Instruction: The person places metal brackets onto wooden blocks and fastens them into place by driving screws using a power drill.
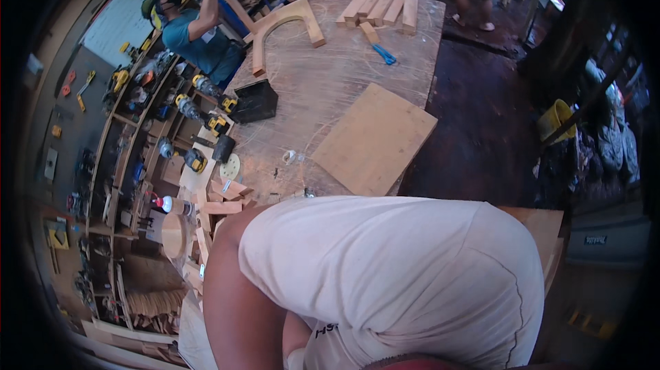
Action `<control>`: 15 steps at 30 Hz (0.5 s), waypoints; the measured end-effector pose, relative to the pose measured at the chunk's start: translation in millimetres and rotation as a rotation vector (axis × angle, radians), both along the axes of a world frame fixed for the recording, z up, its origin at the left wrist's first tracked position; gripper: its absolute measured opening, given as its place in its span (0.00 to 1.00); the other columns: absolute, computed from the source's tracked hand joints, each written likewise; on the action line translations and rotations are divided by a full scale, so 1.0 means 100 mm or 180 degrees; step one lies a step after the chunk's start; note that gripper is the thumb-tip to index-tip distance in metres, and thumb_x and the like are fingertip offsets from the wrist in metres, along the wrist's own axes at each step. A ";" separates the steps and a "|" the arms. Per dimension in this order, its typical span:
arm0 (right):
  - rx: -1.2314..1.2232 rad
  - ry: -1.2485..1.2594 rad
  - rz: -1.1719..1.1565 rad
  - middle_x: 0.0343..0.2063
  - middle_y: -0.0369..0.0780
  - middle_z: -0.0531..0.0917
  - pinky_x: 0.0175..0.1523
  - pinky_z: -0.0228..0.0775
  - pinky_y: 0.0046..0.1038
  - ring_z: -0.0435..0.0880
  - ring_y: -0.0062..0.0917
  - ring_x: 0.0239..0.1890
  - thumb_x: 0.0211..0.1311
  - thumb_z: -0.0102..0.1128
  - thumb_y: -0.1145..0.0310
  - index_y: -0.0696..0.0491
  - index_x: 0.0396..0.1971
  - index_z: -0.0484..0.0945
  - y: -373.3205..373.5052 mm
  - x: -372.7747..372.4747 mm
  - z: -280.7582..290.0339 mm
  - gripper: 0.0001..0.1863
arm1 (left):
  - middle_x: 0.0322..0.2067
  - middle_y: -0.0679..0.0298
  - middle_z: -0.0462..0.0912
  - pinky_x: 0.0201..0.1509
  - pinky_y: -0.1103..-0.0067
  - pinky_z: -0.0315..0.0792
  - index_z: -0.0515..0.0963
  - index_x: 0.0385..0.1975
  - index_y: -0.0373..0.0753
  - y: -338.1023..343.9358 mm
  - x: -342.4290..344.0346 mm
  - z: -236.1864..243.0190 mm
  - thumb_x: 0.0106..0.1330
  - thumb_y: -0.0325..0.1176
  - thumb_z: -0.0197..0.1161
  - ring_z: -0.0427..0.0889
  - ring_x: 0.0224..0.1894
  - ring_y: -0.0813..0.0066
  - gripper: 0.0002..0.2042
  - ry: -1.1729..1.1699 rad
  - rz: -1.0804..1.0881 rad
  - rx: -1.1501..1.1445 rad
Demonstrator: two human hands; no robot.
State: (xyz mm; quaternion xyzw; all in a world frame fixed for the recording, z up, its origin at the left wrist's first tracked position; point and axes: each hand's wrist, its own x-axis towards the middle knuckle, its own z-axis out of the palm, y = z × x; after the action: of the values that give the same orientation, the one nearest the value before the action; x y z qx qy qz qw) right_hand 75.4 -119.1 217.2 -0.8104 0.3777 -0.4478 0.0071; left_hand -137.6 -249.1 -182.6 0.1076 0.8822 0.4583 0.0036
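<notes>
A bent body in a pale shirt (385,260) fills the lower middle, and a bare upper arm (240,301) hangs down at its left. Whose body this is, I cannot tell. Neither my left hand nor my right hand can be made out. Just beyond the shirt, a flat brown board (377,138) lies askew on the worn wooden workbench (295,105). Short wood offcuts (223,207) are heaped beside the arm. Near them rest a pale round sanding disc (231,166) and a black-headed mallet (223,149).
Cordless drills (194,159) line the bench's left edge by a black bin (255,102). Farther off are a curved wooden frame (289,26), stacked wood strips (381,4) and a blue-handled tool (383,54). A co-worker (206,40) in teal stands at the far left.
</notes>
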 end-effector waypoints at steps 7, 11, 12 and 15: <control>0.0096 -0.0970 -0.0637 0.21 0.41 0.79 0.30 0.68 0.30 0.77 0.28 0.25 0.55 0.60 0.67 0.59 0.26 0.74 0.32 -0.52 -0.78 0.10 | 0.26 0.63 0.78 0.34 0.81 0.72 0.76 0.41 0.33 -0.22 0.21 -0.08 0.60 0.26 0.59 0.78 0.28 0.77 0.10 0.1122 -0.0111 -0.0290; 0.0570 -0.2697 -0.2234 0.24 0.34 0.79 0.33 0.70 0.20 0.77 0.15 0.29 0.63 0.54 0.66 0.55 0.37 0.76 1.46 -0.58 -1.39 0.09 | 0.26 0.63 0.78 0.34 0.81 0.72 0.76 0.41 0.33 -0.02 0.25 -0.05 0.60 0.26 0.59 0.78 0.28 0.77 0.10 0.2002 -0.0112 -0.0536; 0.0684 -0.3265 -0.2386 0.25 0.34 0.79 0.31 0.69 0.18 0.77 0.14 0.28 0.64 0.53 0.66 0.56 0.38 0.74 1.67 -0.53 -1.50 0.09 | 0.26 0.64 0.77 0.34 0.83 0.71 0.75 0.41 0.33 -0.05 0.33 -0.05 0.62 0.25 0.57 0.75 0.28 0.79 0.09 0.1042 -0.0009 -0.0022; 0.0607 -0.4284 -0.2916 0.26 0.35 0.79 0.27 0.67 0.16 0.76 0.14 0.25 0.64 0.51 0.70 0.57 0.43 0.71 2.13 -0.44 -1.68 0.10 | 0.24 0.67 0.74 0.31 0.86 0.68 0.74 0.42 0.32 0.09 0.23 0.09 0.66 0.25 0.54 0.72 0.25 0.83 0.08 -0.0183 -0.0037 0.1000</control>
State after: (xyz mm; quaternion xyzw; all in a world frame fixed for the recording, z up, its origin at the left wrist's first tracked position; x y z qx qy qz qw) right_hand 31.7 93.9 49.0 -0.1296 0.6226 -0.7627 0.1175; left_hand -114.5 -240.5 -173.8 0.0987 0.7986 0.5935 0.0146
